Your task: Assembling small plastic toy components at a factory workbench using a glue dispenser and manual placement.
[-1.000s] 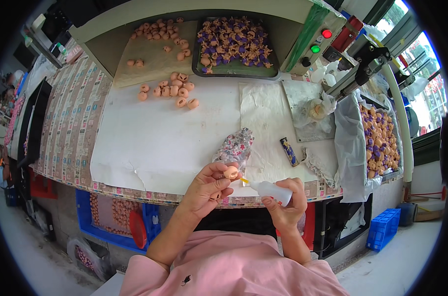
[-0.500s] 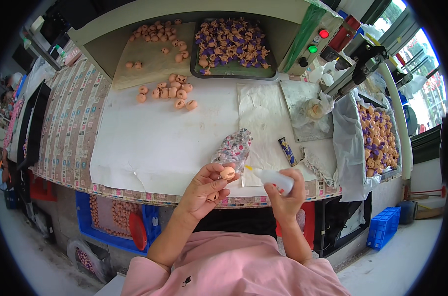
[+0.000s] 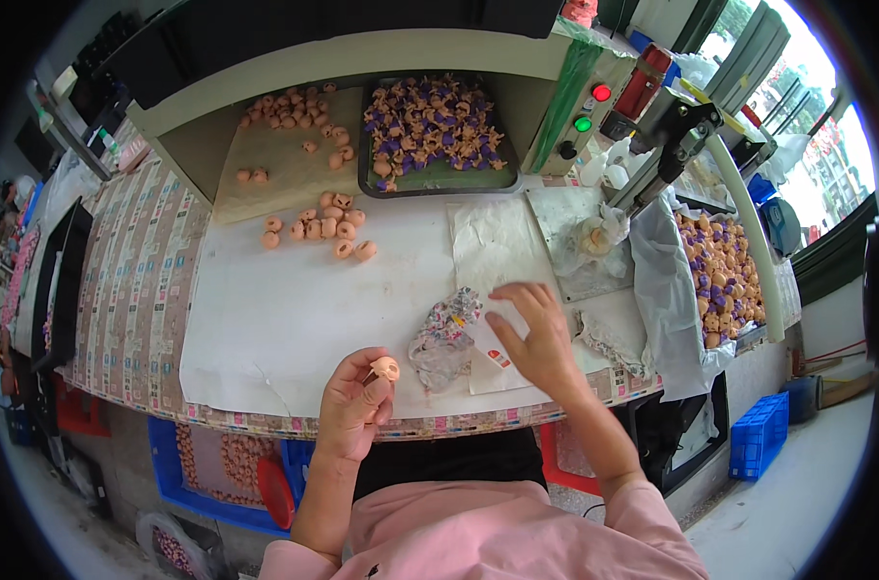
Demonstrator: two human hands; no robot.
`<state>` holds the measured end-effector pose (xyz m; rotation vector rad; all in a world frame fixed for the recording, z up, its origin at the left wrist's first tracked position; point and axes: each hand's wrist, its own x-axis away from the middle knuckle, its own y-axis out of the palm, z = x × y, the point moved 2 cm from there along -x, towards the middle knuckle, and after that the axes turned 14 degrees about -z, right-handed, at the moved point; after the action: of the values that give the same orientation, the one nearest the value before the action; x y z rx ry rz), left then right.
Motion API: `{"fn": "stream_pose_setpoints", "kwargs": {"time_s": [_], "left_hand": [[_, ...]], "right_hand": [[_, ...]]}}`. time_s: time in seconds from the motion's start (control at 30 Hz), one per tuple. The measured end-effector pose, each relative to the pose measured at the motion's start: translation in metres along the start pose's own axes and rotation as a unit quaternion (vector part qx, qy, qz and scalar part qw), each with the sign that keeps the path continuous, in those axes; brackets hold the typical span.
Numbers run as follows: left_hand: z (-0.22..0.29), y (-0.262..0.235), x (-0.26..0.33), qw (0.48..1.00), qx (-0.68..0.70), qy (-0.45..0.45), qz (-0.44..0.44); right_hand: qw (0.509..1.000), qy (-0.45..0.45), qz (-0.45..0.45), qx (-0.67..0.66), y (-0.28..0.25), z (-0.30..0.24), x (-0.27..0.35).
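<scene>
A hollow peach-coloured doll head with an opening in its side is pinched between the fingertips and thumb of my left hand. Whether another piece sits in that palm is hidden. My right hand is empty, its fingers spread apart over the paper. Just left of it lies a white squeeze bottle with a yellow tip, which rests against a crumpled floral cloth. My right hand covers the spot where a small blue-and-yellow tube lay.
Loose peach heads sit on the white sheet, with more farther back. A black tray of purple-and-peach figures stands under the box-like housing. At right are a metal plate, a clamp-like press and a lined bin of small figures.
My right hand has let go of the squeeze bottle on the paper and moved forward. My left hand, still holding the doll head, has shifted left and lower. The view has tilted slightly.
</scene>
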<state>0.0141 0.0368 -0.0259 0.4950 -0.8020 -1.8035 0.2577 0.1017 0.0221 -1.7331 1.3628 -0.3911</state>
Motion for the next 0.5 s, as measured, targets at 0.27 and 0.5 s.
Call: {"fn": "stream_pose_setpoints", "kwargs": {"time_s": [0.27,0.5], "left_hand": [[0.006,0.018,0.011,1.000,0.010,0.003,-0.006],[0.006,0.036,0.011,1.000,0.000,-0.010,0.012]], "right_hand": [[0.988,-0.009,0.057,0.140,-0.006,0.074,-0.166],[0.980,0.044,0.037,0.189,0.002,0.123,-0.212]]}}
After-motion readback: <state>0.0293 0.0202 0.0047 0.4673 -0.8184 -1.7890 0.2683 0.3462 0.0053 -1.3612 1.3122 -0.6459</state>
